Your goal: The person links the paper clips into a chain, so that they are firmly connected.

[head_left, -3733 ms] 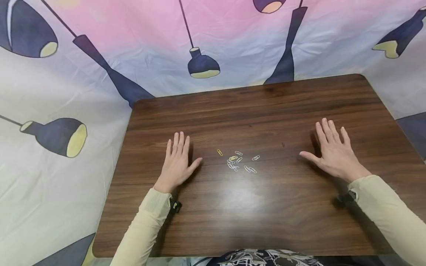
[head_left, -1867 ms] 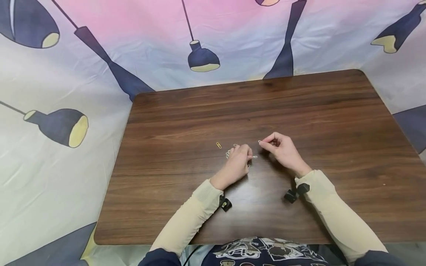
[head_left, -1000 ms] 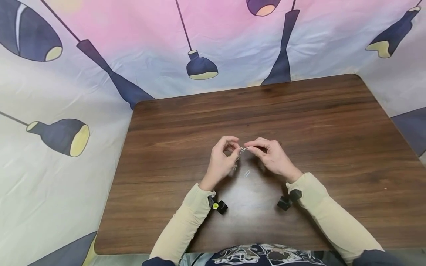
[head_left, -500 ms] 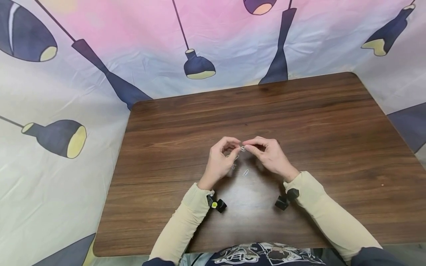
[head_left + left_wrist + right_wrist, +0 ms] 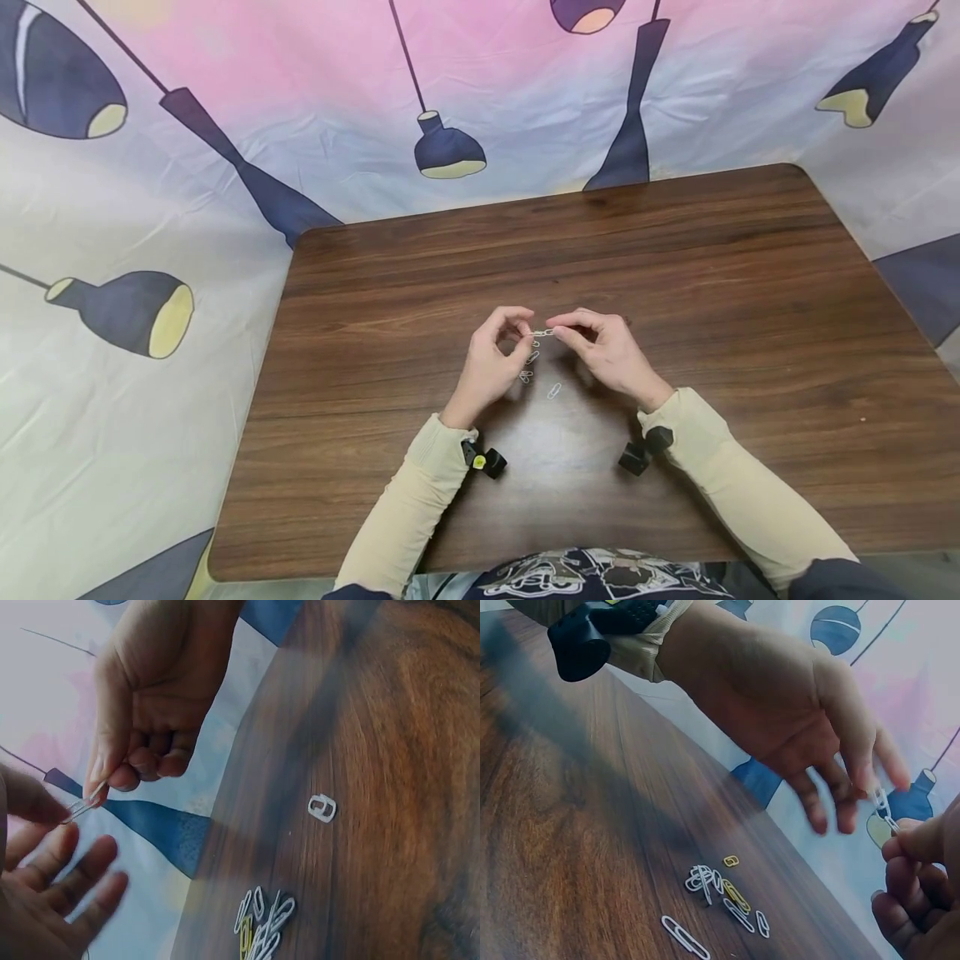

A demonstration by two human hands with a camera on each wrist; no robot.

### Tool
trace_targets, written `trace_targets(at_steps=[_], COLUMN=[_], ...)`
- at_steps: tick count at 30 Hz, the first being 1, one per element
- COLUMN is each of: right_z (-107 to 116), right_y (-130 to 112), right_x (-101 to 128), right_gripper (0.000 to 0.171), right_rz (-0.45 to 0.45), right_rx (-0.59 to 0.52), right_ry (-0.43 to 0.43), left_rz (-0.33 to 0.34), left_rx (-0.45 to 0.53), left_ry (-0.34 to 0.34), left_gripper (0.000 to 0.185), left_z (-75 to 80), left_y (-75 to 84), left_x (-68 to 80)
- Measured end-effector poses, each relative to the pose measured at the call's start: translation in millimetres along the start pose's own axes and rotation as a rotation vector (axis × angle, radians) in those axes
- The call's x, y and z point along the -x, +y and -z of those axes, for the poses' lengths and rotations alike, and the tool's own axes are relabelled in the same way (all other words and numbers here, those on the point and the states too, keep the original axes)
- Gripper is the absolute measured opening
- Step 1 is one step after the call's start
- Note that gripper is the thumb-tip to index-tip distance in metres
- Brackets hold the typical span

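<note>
Two white paper clips (image 5: 542, 333), hooked end to end, are held up over the middle of the table. My left hand (image 5: 489, 360) pinches one between thumb and index finger, its other fingers spread loosely. The other clip (image 5: 96, 790) is pinched by my right hand (image 5: 611, 352), whose remaining fingers are curled in. In the right wrist view the link (image 5: 886, 812) shows between both sets of fingertips. Below lies a small pile of white paper clips (image 5: 703, 879) with a yellow clip (image 5: 735, 895) among them, partly hidden behind my left hand in the head view.
One white paper clip (image 5: 553, 391) lies apart, nearer the front edge. A small yellow clip (image 5: 730, 862) sits at the pile's far side. The brown wooden table (image 5: 712, 250) backs onto a printed cloth (image 5: 337, 100). Both wrists wear black cameras (image 5: 636, 457).
From spread flat at both sides, my hands moved to the middle and each picked up a white clip. They came together, and the clips now stretch out in a line as my left hand shifts slightly left.
</note>
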State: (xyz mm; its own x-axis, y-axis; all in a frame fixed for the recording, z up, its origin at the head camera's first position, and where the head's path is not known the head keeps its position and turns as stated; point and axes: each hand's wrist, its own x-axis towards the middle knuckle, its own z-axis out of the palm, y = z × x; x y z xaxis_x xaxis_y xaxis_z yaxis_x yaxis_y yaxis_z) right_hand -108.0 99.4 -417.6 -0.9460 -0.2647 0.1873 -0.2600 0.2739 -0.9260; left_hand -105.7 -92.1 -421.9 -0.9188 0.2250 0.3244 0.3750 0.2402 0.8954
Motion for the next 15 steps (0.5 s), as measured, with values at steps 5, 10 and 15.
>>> trace_targets(at_steps=[5,10,15], right_z=[2.5,-1.6,-4.9], right_y=[-21.5,-8.5,12.3], right_x=[2.6,1.8,-0.1], right_gripper=[0.017,0.017,0.019], right_rz=[0.023,0.001,0.016], right_rx=[0.014,-0.020,-0.036], right_ry=[-0.036,-0.042,-0.027], left_rz=[0.044,0.068,0.112], left_rx=[-0.122,-0.192,-0.154], left_ry=[-0.114,-0.152,-0.145], left_gripper=[0.033,0.027,0.016], left_z=[2.6,1.8,1.6], left_y=[-4.0,-3.1,-6.7], left_x=[0.0,-2.3,-2.4])
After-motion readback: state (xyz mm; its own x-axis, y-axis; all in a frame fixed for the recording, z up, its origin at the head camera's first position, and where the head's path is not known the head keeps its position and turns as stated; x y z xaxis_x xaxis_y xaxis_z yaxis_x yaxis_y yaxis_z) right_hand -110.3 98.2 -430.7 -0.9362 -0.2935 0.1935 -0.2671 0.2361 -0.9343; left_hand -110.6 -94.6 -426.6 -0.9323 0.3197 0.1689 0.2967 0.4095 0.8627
